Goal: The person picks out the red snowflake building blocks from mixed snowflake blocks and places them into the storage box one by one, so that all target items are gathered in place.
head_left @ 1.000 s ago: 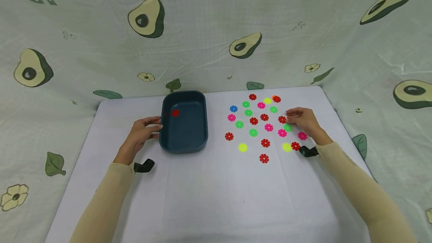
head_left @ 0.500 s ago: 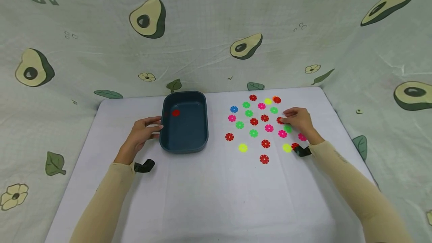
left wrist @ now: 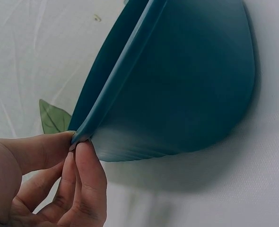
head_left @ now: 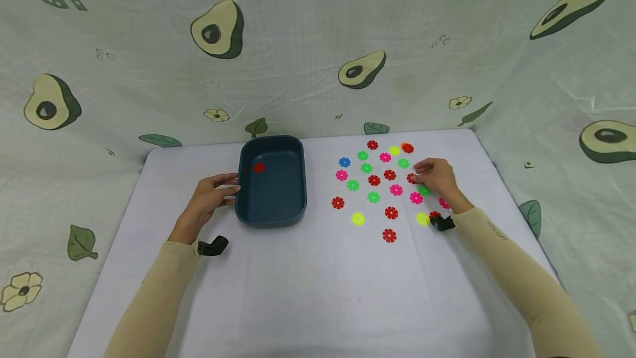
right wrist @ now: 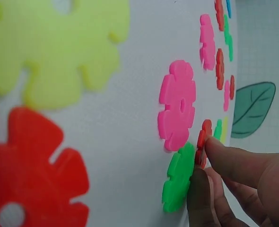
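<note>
Right of the tray (head_left: 270, 198) and nearer than its front edge lies a red flower-shaped disc (head_left: 390, 236). On the tray's left, the left hand (head_left: 206, 195) pinches its rim; well to the tray's right, the right hand (head_left: 439, 175) pinches another red disc (right wrist: 206, 127). Inside the tray's far half sits a red piece (head_left: 259, 168); behind the tray hangs avocado-print cloth (head_left: 293, 70).

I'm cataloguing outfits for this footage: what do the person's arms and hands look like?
The left hand and right hand are bare. Both long sleeves are beige; the right sleeve bears a faint, unreadable mark. A bent black piece juts out beside each cuff.
</note>
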A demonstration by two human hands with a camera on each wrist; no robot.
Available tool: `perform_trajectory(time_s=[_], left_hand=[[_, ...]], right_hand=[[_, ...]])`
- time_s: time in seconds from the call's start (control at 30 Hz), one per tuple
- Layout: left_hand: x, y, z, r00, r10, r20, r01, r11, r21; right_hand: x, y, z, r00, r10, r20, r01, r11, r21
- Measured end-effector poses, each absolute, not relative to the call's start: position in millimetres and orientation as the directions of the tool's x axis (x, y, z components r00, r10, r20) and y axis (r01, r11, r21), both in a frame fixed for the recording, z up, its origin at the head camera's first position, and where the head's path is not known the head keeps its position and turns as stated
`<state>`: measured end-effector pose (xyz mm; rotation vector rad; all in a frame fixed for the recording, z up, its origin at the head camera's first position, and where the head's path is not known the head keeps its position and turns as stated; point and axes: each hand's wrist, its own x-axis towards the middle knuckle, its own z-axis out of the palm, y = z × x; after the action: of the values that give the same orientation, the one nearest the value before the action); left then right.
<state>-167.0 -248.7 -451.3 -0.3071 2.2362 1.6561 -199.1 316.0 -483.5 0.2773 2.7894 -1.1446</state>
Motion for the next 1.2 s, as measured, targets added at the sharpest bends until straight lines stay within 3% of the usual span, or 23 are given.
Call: perform_trajectory(time_s=[1.2], left_hand=[[-166.9,-248.1,-449.7,-0.918,0.042,-0.394,-0.365,0.298,0.882]], right_hand=[[-190.1,309.5,-471.1,-0.970,0.073,-0.232,0.214,0.710,-0.670]])
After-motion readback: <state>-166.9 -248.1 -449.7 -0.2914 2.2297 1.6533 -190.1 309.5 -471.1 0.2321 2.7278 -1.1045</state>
